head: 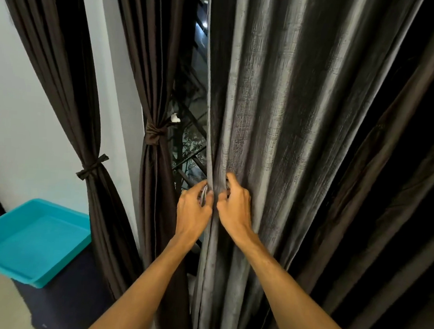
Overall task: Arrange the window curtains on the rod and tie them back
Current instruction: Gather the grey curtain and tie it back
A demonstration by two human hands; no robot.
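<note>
Both hands, left hand (pixel 193 209) and right hand (pixel 234 207), are pinching the left edge of the shiny grey fabric curtain (pixel 279 117).

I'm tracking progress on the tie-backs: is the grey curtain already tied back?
No: the grey curtain hangs loose with no tie round it, its edge folds pinched by the left hand and the right hand.

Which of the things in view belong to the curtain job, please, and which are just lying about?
Belongs to the job:
grey curtain, its folds pinched by the left hand and the right hand
left brown curtain, already tied back
middle brown curtain, already tied back

Just lying about:
blue tray
</note>
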